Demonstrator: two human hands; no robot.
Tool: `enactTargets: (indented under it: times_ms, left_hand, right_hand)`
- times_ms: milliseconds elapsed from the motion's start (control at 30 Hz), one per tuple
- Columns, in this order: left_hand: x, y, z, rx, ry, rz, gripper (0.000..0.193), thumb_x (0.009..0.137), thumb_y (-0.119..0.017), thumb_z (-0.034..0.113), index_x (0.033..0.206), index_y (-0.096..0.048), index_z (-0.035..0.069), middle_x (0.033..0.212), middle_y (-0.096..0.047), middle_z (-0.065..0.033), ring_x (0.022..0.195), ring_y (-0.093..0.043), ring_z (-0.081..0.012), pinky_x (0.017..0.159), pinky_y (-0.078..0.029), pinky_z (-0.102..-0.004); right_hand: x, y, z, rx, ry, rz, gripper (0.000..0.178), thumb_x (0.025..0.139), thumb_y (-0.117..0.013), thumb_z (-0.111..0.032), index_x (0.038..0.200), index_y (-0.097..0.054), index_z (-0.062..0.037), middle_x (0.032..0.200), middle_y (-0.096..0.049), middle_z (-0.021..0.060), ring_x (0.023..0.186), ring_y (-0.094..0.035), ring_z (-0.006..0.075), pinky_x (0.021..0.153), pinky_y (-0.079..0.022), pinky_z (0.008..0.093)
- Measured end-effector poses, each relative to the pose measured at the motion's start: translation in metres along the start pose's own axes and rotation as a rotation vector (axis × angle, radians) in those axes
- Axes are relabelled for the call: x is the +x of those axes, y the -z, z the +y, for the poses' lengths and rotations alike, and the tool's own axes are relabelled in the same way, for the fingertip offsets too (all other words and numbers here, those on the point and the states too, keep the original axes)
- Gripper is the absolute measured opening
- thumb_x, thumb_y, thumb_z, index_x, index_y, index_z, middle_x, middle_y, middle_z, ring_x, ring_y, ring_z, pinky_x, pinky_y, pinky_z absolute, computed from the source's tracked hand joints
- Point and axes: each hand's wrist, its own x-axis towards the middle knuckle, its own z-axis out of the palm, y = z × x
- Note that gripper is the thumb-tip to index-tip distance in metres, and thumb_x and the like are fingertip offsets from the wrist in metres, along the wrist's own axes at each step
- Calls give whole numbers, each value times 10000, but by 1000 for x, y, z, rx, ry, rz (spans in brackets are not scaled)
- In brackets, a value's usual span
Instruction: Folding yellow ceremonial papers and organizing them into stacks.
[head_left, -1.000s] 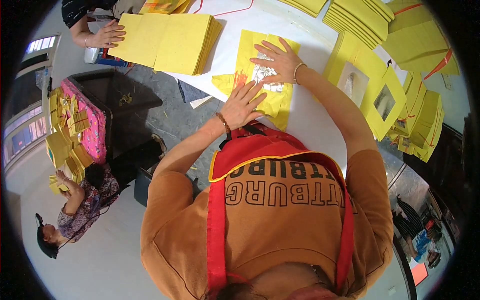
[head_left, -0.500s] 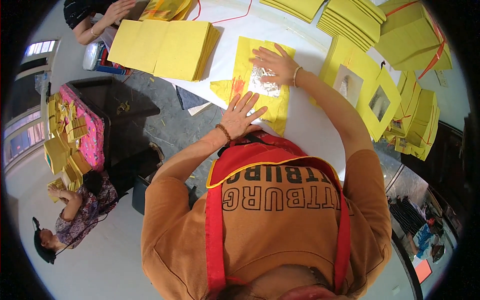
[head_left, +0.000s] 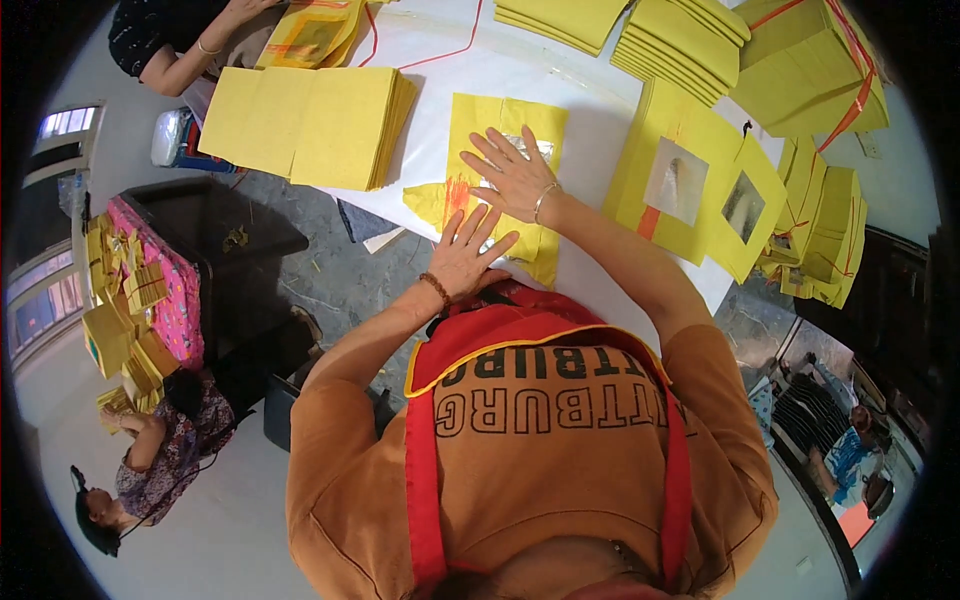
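Note:
Below me a yellow paper sheet (head_left: 547, 118) lies flat on the white-covered table (head_left: 590, 170). A shiny silver foil patch (head_left: 542, 150) sits at its middle, with orange-red smears (head_left: 456, 196) on the paper left of it. My right hand (head_left: 516, 180) rests spread over the foil and hides most of it. My left hand (head_left: 466, 255), fingers apart, is on the near part of the sheet, close to the table edge. Its fingertips come near the right hand's wrist side. Neither hand grips anything. A torn-looking yellow piece (head_left: 424, 203) sticks out left of the sheet.
A thick stack of yellow paper (head_left: 310, 120) stands to the left. On the right is a pile of yellow sheets with silver squares (head_left: 677, 180); tied yellow bundles (head_left: 815, 90) lie beyond. A co-worker's arm (head_left: 195, 65) reaches in at far left. Another person (head_left: 165, 450) handles yellow bundles.
My right hand has slid toward me across the foil, covering more of it. The left hand stays on the near part of the sheet. The whole view has shifted slightly.

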Motion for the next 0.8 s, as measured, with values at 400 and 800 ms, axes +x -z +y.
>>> enactTargets:
  times_ms: [400,800]
  left_hand:
    - [160,36,-91,-118,102,417,385,860,-485,289,1191,-483,92,1224,-473,-159,1164,-407,-314,954,-311,-448]
    - [197,-7,-107,296,184,-55,550,892,-272,549,1389,-194,328,1465,-129,-81,1345,-107,-285,1050,-82,-512]
  right_hand:
    - [3,0,3,22,-22,-123,545,875,-348,-504,1307,-391,-175,1354,-353,67,1299,-242,236,1041,-59,568]
    - [-15,2,-20,-40,-78,-140,554,880,-316,-526,1333,-354,-210,1465,-160,18,1356,-80,241,1024,42,608]
